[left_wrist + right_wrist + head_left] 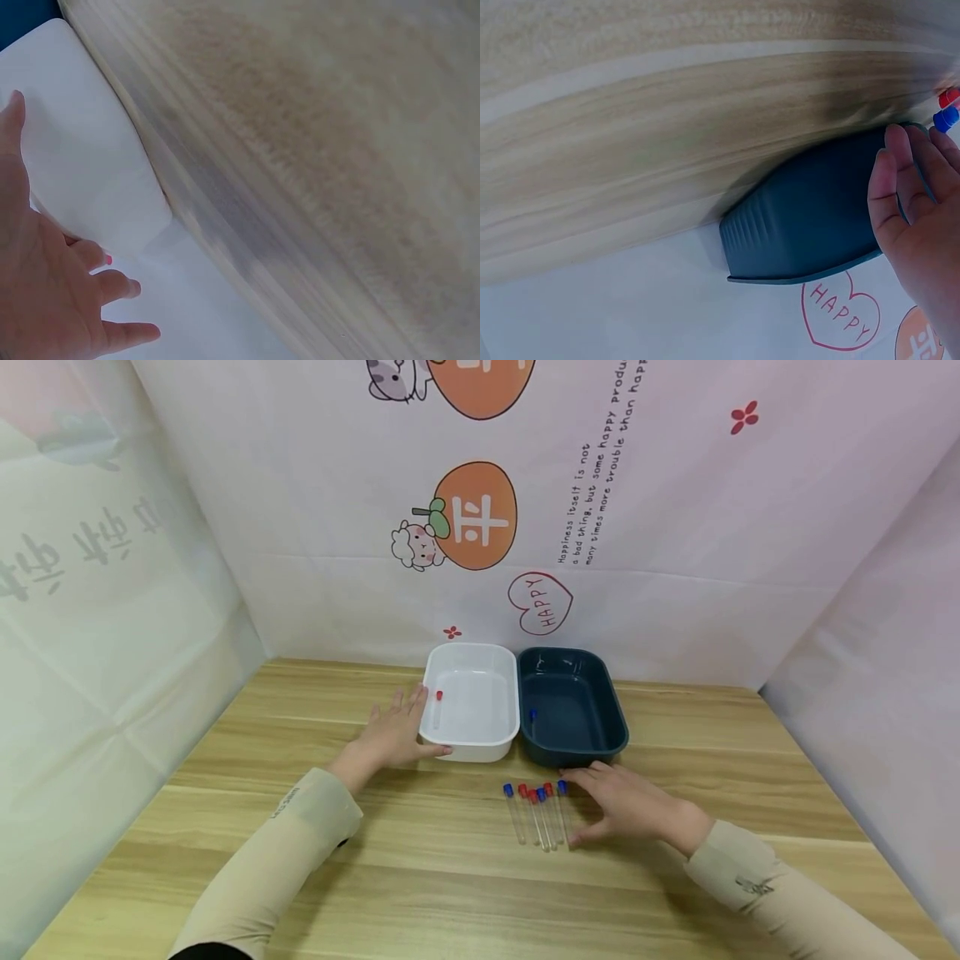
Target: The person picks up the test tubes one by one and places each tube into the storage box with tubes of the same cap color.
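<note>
My left hand (390,735) lies against the left front corner of a white basin (472,752), fingers spread along its side and thumb at its front; the left wrist view shows the basin's outer wall (82,135) beside the thumb. Several clear tubes with red or blue caps lie in a row on the table. Beside the rightmost blue-capped tube (563,789) is my right hand (633,806), forefinger near its cap and thumb by its lower end. Behind that hand stands a dark blue basin (617,722), its outer wall (810,210) filling the middle of the right wrist view.
Inside the white basin lies a red-capped tube (439,697); a blue-capped tube (533,716) lies in the dark basin. Both basins stand side by side near the back edge of the wood-grain table (420,877). A printed white cloth (660,602) hangs behind and at both sides.
</note>
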A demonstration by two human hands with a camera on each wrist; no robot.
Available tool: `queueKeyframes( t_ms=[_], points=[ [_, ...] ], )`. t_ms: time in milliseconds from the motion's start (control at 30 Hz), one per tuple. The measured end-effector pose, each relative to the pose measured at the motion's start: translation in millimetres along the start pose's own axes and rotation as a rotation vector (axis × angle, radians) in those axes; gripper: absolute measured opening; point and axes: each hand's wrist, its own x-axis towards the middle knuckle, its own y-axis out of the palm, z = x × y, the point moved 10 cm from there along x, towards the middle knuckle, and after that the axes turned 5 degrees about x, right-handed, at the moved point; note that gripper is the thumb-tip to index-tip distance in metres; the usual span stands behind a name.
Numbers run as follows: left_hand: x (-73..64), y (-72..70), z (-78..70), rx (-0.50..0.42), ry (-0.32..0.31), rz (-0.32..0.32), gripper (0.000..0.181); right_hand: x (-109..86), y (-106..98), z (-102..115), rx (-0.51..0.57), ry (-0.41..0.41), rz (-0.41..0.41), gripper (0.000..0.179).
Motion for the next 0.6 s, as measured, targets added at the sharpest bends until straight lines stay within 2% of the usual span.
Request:
queueKeyframes(
  t_ms=[600],
  points=[
    [0.0,0.3,-0.2,-0.014,0.001,0.000,0.119,-7.6,-10,18,-0.058,-0.074,-0.025,0.096]
  ],
)
